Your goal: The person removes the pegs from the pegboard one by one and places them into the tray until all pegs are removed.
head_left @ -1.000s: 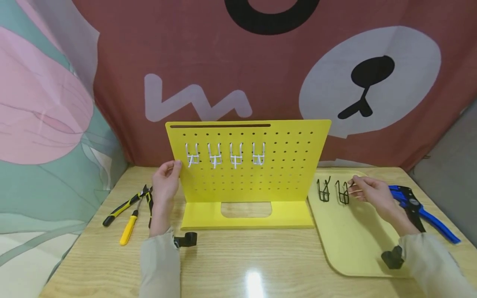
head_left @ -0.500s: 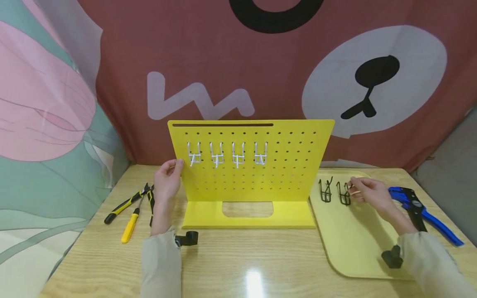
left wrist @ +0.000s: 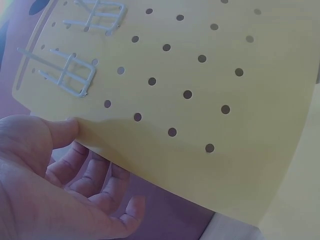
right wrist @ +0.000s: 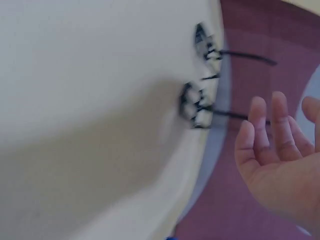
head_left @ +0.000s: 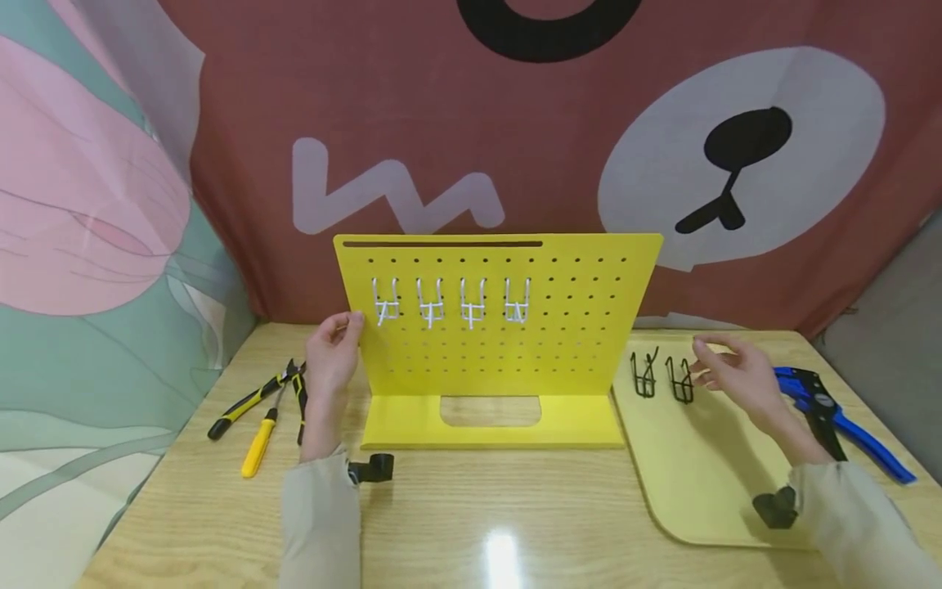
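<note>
My left hand (head_left: pixel 331 360) pinches the left edge of an upright yellow pegboard (head_left: pixel 489 383); in the left wrist view the thumb lies on its front, with the fingers behind the edge. Several white wire hooks (head_left: pixel 472 309) hang in a row near the pegboard's top. On a pale yellow tray (head_left: pixel 706 491) at the right stand two black wire hooks, one (head_left: pixel 643 396) nearer the board and another (head_left: pixel 683 400) beside my right hand (head_left: pixel 751 388). That hand holds nothing; the right wrist view shows its fingers (right wrist: pixel 282 142) parted and loosely bent, near the prong of one hook.
Left of the board lie pliers with black-and-yellow handles (head_left: pixel 246 411) and a yellow-handled tool (head_left: pixel 259 448). A blue wire stripper (head_left: pixel 868 446) lies beyond the tray's right side. A cloth with a cartoon bear (head_left: pixel 545 147) hangs behind the wooden table (head_left: pixel 441 515).
My right hand's fingers have come away from the nearer black hook and spread, and the hand has shifted slightly right and up. The left hand keeps its hold on the pegboard.
</note>
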Motion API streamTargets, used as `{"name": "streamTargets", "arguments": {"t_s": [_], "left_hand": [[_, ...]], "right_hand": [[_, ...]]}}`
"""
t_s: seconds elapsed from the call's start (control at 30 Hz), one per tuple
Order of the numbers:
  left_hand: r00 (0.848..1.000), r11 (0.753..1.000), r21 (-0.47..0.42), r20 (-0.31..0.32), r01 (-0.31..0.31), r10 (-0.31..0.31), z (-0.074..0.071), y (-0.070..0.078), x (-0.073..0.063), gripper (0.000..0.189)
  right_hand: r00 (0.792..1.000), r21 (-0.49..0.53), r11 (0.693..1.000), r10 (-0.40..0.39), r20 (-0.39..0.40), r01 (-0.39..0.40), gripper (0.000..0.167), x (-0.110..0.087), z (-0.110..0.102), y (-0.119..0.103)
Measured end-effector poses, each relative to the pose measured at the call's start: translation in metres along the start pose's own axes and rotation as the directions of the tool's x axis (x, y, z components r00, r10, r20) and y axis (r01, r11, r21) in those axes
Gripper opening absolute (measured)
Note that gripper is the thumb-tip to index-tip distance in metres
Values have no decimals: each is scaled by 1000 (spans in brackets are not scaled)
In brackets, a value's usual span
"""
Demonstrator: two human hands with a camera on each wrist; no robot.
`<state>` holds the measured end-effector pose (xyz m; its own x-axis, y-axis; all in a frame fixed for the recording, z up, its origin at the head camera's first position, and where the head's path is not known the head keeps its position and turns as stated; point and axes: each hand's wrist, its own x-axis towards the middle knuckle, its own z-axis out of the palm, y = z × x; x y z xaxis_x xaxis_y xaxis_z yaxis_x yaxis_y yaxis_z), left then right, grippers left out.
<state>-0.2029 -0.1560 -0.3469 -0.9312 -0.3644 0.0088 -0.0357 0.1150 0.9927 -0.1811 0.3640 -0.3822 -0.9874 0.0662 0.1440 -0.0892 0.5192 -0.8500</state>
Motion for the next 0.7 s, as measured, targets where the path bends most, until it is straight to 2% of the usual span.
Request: {"name": "streamTargets", "arguments": {"t_s": [0.1,0.27,0.43,0.6,0.7], "left_hand": [[1000,1000,8,1,0,0,1,0,0,37],[1000,1000,18,1,6,-6,-1,3,-1,38],[1000,1000,18,-14,-12,13,-2,6,-1,40],[1000,1000,12,-12,-11,11,-1,4,-1,38],[1000,1000,15,-15,-26,26,0,3,-2,37]], "right_hand": [[997,41,998,-54,-53,57,12,-3,4,-15],[981,119,977,-165,-102,176,14,-10,24,-52],[954,159,942,-283,-95,295,15,-15,52,-87],[947,200,925,-315,-68,322,22,-25,80,-107],[946,224,919,-320,-56,324,21,-29,95,-116]]}}
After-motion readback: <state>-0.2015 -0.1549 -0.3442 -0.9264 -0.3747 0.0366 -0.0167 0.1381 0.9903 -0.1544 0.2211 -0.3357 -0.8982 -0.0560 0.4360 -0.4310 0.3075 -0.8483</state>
